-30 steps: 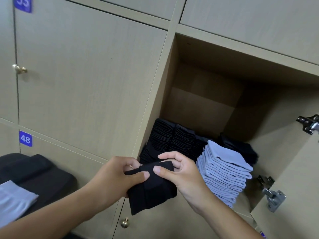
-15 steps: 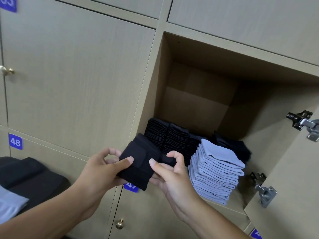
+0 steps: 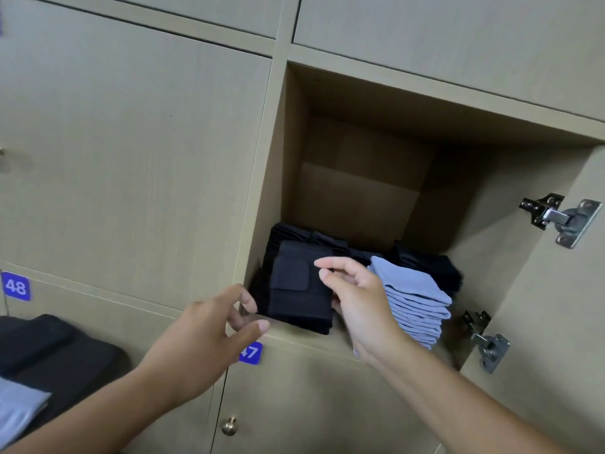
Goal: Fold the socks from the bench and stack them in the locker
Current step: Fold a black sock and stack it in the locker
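Observation:
A folded black sock [image 3: 294, 296] stands at the front left of the open locker [image 3: 360, 191], leaning against rows of black folded socks [image 3: 294, 234]. My right hand [image 3: 360, 299] pinches the sock's right edge, fingertips on its front face. My left hand [image 3: 203, 335] hovers just off the sock's lower left corner with its fingers spread and holds nothing. A stack of grey-blue folded socks [image 3: 415, 303] sits to the right of my right hand, with more black socks [image 3: 432, 267] behind it.
The locker door [image 3: 556, 322] hangs open on the right, with metal hinges [image 3: 559, 217] sticking out. Closed locker doors surround the opening; labels 47 [image 3: 250, 352] and 48 [image 3: 15, 286] mark the row below. A dark cloth pile [image 3: 49, 348] and a grey sock [image 3: 19, 407] lie at lower left.
Both hands carried the black sock up and into the locker's front left. My left hand has let go of it and drawn back slightly; my right hand stays on its right edge.

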`<state>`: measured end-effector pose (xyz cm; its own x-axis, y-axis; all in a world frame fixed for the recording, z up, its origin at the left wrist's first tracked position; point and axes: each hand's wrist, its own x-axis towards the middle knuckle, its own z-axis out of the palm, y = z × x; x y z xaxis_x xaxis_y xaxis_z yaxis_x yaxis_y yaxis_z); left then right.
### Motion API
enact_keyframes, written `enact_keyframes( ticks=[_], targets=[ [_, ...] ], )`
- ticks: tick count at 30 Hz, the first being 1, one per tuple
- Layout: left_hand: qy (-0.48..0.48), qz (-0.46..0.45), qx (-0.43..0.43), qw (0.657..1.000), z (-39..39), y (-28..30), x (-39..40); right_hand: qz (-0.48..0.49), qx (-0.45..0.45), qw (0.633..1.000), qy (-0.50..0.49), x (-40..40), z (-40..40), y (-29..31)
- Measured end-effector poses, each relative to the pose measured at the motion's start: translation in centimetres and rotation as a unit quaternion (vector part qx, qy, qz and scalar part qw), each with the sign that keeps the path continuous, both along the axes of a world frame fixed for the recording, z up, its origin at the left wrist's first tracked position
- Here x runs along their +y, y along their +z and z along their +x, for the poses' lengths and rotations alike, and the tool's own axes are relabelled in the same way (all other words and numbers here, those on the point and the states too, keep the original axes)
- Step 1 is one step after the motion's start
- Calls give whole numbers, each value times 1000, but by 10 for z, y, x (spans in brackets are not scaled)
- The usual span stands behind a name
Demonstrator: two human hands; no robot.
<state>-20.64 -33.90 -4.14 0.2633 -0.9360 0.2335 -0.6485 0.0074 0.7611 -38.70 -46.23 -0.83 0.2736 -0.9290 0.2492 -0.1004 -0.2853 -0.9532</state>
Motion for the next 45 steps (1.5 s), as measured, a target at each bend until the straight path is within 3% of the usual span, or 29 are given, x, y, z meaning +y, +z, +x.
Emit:
enact_keyframes(
  ticks=[12, 30, 36, 45],
  targets=[
    [-23, 32, -44, 998, 8, -6, -3, 2, 29, 997, -64, -118, -48, 85],
    [-35, 53, -89, 994, 3, -9, -8, 88, 108, 981, -137, -211, -50, 81],
    [-36, 65, -90, 993, 3, -12, -9, 97, 180, 968, -146, -218, -44, 70],
    [-43, 76, -100, 991, 2, -15, -11, 8, 337, 924, -182, -226, -41, 68]
  ],
)
